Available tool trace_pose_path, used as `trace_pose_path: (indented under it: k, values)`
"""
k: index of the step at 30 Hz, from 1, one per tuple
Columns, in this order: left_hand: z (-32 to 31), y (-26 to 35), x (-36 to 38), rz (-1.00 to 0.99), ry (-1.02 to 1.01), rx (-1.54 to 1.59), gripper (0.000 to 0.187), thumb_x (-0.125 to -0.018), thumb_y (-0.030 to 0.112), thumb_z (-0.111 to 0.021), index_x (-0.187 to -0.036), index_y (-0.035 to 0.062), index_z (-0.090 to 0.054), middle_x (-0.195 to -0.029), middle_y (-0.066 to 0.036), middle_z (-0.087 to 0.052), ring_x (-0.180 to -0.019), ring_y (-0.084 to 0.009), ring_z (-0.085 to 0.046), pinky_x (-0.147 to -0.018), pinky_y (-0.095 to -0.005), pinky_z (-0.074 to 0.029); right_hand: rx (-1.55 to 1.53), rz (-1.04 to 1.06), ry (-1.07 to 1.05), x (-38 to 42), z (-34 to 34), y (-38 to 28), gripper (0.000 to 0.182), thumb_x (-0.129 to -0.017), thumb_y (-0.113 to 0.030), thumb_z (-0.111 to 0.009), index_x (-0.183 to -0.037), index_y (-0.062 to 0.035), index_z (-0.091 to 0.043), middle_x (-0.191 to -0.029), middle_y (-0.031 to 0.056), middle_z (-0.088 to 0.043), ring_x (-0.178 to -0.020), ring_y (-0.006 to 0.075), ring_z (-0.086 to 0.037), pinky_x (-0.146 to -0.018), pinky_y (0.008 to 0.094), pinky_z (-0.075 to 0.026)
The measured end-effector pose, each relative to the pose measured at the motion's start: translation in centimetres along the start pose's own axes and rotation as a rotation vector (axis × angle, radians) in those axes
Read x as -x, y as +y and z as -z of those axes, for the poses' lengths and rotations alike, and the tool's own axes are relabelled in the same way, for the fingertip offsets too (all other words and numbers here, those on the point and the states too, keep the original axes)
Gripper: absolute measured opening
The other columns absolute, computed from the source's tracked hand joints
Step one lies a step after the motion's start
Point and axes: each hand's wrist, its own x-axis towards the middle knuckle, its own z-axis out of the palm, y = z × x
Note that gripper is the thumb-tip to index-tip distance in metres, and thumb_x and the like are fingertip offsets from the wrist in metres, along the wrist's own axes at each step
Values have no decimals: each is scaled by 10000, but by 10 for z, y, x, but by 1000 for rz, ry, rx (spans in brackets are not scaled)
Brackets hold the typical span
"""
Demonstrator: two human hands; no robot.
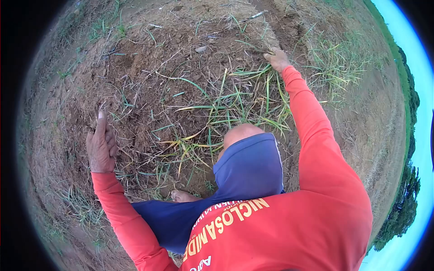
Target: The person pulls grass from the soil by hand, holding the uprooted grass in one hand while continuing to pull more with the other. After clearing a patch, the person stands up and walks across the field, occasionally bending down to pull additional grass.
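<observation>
My left hand (101, 148) is low over the brown soil at the left, its fingers curled in. The index finger points away from me, and a thin, small thing shows at its tip, too small to name. My right hand (277, 59) reaches far forward on the right, fingers pinched together close to the ground. What it holds, if anything, is hidden. Just below it lie long green and yellowing leaf blades (242, 106), spread over the soil between my two arms.
My bent knee in blue shorts (248, 160) and a bare foot (183, 196) are close in front. More grassy tufts (337, 61) grow at the right. A small grey stone (201, 49) and a pale stick (253, 16) lie farther ahead. Trees (400, 205) stand far right.
</observation>
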Motion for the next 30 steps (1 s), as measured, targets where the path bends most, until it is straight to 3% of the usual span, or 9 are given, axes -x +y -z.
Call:
trace_pose_path:
  k: [4,7,11,12,15,16,23,27,30]
  values:
    - [5,-2,-2,5,13,-1,293,-996,394,-658,-829,179,-550,-612,104,-383,-433,9,-279,-354,-193,-173,35,192,97,15,-13,0,531,-889,-335,-695,-1285,14,-632,-1278,269,-643,-1239,391,-597,-1064,419,-449]
    - [0,-4,-4,17,-7,-37,314,-997,403,-654,-811,178,-541,-599,103,-372,-425,5,-274,-351,-196,-172,44,169,-9,26,-5,-19,474,-875,-320,-713,-1219,3,-670,-1200,282,-667,-1177,390,-630,-1024,424,-478]
    - [-2,-3,-2,13,-10,-48,341,-999,414,-647,-786,178,-525,-581,102,-359,-415,-1,-269,-347,-201,-170,30,74,218,22,-13,-10,369,-870,-261,-721,-1123,6,-697,-1001,267,-711,-975,394,-695,-913,432,-536]
    - [-2,-3,-1,4,-11,-44,347,-1000,416,-646,-780,178,-521,-578,102,-356,-412,-2,-268,-346,-203,-170,-138,-32,126,17,-13,-8,325,-867,-202,-722,-1112,11,-703,-912,213,-736,-820,341,-733,-763,415,-579]
    - [1,-3,2,5,27,-46,344,-999,411,-649,-780,179,-519,-583,102,-360,-413,0,-265,-346,-202,-168,-537,-76,263,28,-15,1,273,-865,-141,-717,-1086,19,-711,-825,146,-734,-678,253,-732,-605,360,-578]
    - [4,-4,2,9,37,-44,339,-999,407,-650,-784,179,-520,-584,102,-361,-414,0,-263,-347,-202,-169,-523,-116,315,36,-11,-8,229,-871,-100,-700,-1064,23,-714,-817,109,-725,-631,183,-713,-553,315,-569]
    - [11,-9,-4,43,71,-53,299,-1000,387,-653,-818,182,-535,-594,106,-367,-423,5,-262,-350,-197,-183,-841,-51,394,38,14,8,204,-893,-78,-694,-1066,29,-706,-887,85,-713,-663,145,-679,-594,293,-590]
    - [4,-8,-9,31,35,-62,327,-982,405,-675,-799,184,-520,-588,107,-375,-409,10,-277,-335,-197,-181,-769,99,296,45,86,-12,172,-900,-18,-667,-1061,41,-690,-914,61,-709,-711,130,-666,-652,258,-593]
    - [3,-7,-14,21,-5,-79,329,-975,415,-683,-805,180,-530,-593,107,-385,-412,9,-285,-341,-198,-175,-447,-16,187,32,97,5,284,-874,-155,-713,-1108,5,-702,-961,120,-733,-804,179,-703,-747,341,-584]
